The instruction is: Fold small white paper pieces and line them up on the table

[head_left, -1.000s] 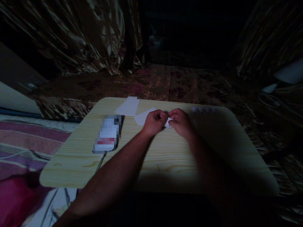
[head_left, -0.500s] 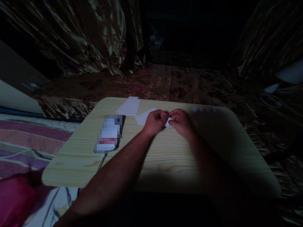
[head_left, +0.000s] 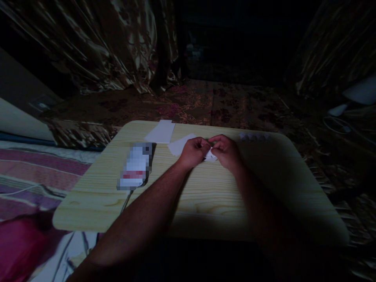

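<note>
My left hand (head_left: 194, 151) and my right hand (head_left: 225, 150) meet above the far middle of the table. Between their curled fingers is a small piece of white paper (head_left: 210, 154), pinched from both sides; the fingers hide much of it. White paper sheets (head_left: 179, 144) lie flat just left of my left hand, partly covered by it. Farther left, near the back edge, rests another stack of white paper (head_left: 162, 131). A row of several small folded paper pieces (head_left: 254, 136) sits beyond my right hand.
The light wooden table (head_left: 211, 203) has rounded corners. A blurred-out phone (head_left: 135, 166) with a cable lies on its left part. A striped bed cover (head_left: 44, 168) is at the left, a patterned couch (head_left: 199, 100) behind, and a white lamp (head_left: 360, 92) at the right.
My right-hand fingers have shifted slightly on the small paper, and a bit more of its lower part shows. The sheets, phone and folded pieces are unmoved.
</note>
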Tool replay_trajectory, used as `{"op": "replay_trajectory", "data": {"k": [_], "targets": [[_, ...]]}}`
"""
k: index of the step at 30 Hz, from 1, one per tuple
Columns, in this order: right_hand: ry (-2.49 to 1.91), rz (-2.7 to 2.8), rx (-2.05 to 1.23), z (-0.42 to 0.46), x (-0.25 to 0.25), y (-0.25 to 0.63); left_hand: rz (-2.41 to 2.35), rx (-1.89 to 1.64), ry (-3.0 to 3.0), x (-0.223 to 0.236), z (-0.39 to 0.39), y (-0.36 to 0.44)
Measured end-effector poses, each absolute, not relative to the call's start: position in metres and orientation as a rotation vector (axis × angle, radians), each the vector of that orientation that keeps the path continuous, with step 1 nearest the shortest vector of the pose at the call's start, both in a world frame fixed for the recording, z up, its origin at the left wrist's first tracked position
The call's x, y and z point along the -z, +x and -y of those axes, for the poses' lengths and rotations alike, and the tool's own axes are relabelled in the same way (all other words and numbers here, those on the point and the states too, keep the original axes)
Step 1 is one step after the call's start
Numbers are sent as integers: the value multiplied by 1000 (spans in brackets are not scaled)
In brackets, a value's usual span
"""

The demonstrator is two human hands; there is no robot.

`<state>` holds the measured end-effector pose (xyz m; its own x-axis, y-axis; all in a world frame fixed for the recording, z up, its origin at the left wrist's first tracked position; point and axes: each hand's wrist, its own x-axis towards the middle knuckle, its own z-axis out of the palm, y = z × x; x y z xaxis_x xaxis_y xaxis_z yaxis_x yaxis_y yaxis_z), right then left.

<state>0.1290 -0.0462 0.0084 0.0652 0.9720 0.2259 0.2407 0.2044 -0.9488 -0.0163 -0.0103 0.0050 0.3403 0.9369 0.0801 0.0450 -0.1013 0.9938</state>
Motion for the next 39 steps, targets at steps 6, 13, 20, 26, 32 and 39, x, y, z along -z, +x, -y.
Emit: {"op": "replay_trajectory", "data": {"k": [6,13,20,26,32,39], "targets": [[-1303,1384,-871,47,-9,128,-919,-957,1445,-4,9,-17],[-1224,1236,-978,48,-15,130,-969,-1095,1262,-7,4,-18],[-1237,1162,-1091,44,-11,128,-965,-1196,1082,-6,0,-20],[-1280,1107,-944,39,-9,130,-897,-1125,1108,-6,2,-18],[-1367,1174,-873,40,-8,135,-849,-1089,1106,-12,4,-18],[-1351,1175,-836,39,-3,135,-813,-942,1147,-7,3,-21]]}}
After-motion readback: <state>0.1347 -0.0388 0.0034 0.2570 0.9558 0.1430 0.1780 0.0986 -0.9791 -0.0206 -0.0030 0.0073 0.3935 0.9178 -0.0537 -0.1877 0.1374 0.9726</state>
